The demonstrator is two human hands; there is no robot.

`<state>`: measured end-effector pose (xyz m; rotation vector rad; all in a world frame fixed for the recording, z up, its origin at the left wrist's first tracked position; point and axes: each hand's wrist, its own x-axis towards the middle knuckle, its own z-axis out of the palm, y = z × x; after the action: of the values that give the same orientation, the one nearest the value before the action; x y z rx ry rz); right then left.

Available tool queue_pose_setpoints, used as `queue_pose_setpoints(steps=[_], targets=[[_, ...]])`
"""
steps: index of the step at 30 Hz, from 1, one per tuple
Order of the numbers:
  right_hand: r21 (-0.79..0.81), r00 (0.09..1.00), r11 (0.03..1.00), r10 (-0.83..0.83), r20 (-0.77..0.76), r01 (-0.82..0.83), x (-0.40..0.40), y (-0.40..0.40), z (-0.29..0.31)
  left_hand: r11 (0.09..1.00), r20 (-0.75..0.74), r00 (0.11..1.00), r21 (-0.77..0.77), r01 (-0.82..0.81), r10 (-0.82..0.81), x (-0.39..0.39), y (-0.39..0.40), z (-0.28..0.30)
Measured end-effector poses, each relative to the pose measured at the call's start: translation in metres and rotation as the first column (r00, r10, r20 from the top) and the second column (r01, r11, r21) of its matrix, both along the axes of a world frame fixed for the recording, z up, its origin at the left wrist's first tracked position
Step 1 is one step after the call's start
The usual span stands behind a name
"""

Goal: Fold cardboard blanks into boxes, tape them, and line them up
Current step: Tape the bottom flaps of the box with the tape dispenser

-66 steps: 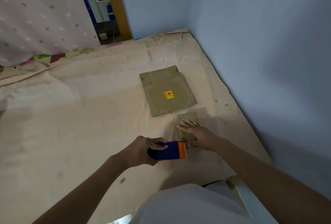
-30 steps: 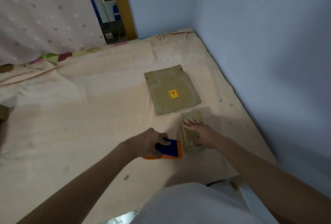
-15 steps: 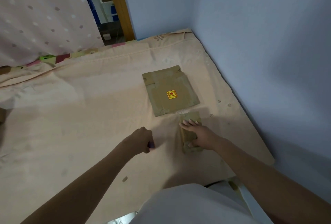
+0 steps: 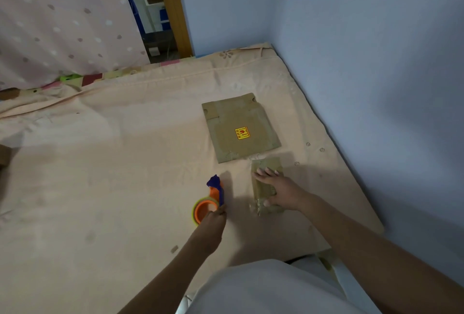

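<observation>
Evidently the small taped box point(image 4: 266, 184) is being pinned down so its tape seam can set: the right hand point(image 4: 278, 192) lies across it with fingers straight, pressing it into the peach bedsheet point(image 4: 113, 175). Just left of that box, the left hand point(image 4: 213, 217) rests at the orange-and-blue tape dispenser point(image 4: 209, 200), apparently parking it within reach; whether its fingers grip the roll I cannot tell. Just beyond the box lies a flat cardboard piece point(image 4: 239, 127) with a yellow sticker, seemingly waiting its turn. Count: one box, one flat piece, one dispenser.
</observation>
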<state>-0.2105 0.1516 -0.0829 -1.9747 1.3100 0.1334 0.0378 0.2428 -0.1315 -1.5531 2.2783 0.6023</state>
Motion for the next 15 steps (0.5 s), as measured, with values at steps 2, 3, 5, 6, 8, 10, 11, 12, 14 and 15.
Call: queue_pose_setpoints(steps=[2, 3, 5, 6, 8, 10, 11, 12, 14, 15], targets=[[0.009, 1.000, 1.000, -0.007, 0.004, 0.007, 0.000, 0.000, -0.001, 0.997, -0.084, 0.994, 0.012, -0.071, 0.072, -0.010, 0.001, 0.000], [0.012, 1.000, 1.000, -0.009, 0.004, 0.009, 0.001, 0.000, -0.001, 0.990, -0.122, 0.983, 0.007, -0.138, 0.138, -0.018, 0.002, 0.007], [0.016, 1.000, 1.000, -0.008, 0.002, 0.008, 0.001, 0.000, -0.002, 0.947, -0.223, 0.924, -0.010, -0.322, 0.311, -0.029, -0.003, 0.017], [0.013, 1.000, 1.000, -0.006, 0.001, 0.006, 0.001, 0.000, -0.002, 0.917, -0.248, 0.891, -0.024, -0.399, 0.381, -0.032, -0.006, 0.018], [0.011, 1.000, 1.000, -0.003, -0.001, 0.003, 0.002, -0.001, -0.003, 0.876, -0.285, 0.847, -0.046, -0.481, 0.450, -0.038, -0.012, 0.019], [0.011, 1.000, 1.000, 0.003, 0.002, -0.003, 0.002, -0.001, -0.004, 0.799, -0.388, 0.712, 0.124, -0.589, 0.585, -0.047, -0.017, 0.020], [0.011, 1.000, 1.000, 0.004, 0.004, -0.004, 0.002, -0.002, -0.004, 0.719, -0.425, 0.591, 0.274, -0.638, 0.686, -0.051, -0.018, 0.022], [0.011, 1.000, 1.000, 0.005, 0.006, -0.005, 0.001, -0.002, -0.005, 0.620, -0.430, 0.455, 0.428, -0.658, 0.780, -0.055, -0.019, 0.023], [0.010, 1.000, 1.000, 0.001, 0.009, -0.001, 0.001, -0.002, -0.007, 0.420, -0.377, 0.207, 0.668, -0.614, 0.903, -0.060, -0.018, 0.024], [0.010, 1.000, 1.000, -0.002, 0.010, 0.002, 0.001, -0.002, -0.007, 0.345, -0.332, 0.134, 0.740, -0.578, 0.934, -0.062, -0.017, 0.026]])
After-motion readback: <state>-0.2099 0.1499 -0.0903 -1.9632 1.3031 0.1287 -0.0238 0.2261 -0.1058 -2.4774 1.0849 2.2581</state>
